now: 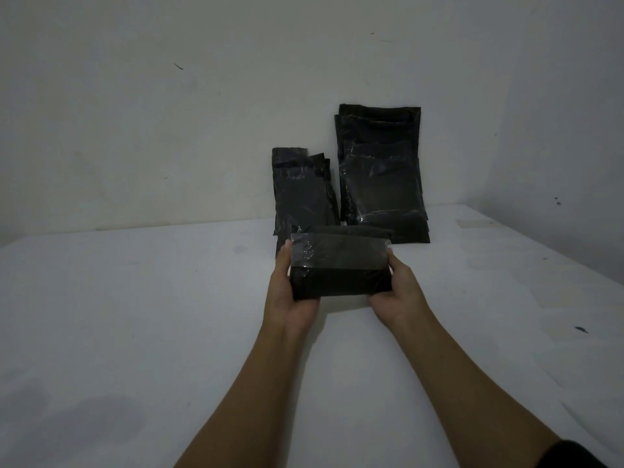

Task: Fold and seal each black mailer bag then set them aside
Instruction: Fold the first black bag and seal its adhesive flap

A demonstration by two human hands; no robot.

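You hold a folded black mailer (338, 266) above the white table (135, 315), one hand at each end: your left hand (290, 292) curls its fingers round the left end, your right hand (395, 288) clasps the right end. Behind it, two stacks of black mailers, a narrow one (302, 190) and a wider one (383, 173), lean against the wall (169, 113).
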